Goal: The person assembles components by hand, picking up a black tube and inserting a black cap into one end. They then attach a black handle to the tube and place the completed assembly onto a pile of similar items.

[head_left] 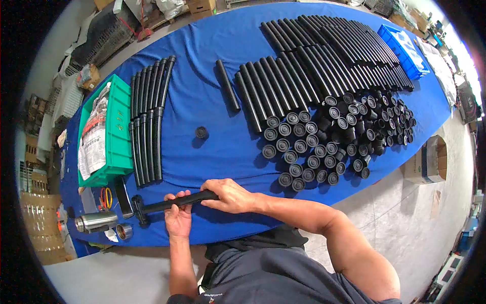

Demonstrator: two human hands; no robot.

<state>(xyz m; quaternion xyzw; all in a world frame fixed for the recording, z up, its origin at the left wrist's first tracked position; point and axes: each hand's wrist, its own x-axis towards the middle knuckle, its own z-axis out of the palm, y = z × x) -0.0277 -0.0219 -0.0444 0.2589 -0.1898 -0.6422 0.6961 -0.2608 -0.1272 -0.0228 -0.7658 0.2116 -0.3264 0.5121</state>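
Your right hand grips the right end of a black tube; your left hand curls around it farther left. The tube is at the bench's near edge, beside a black crosspiece; you cannot tell whether they join. Beyond lie a single cap, a green crate and clustered caps.

Smooth plastic tube, shiny metal flask

Illegible lettering on shirt and crate
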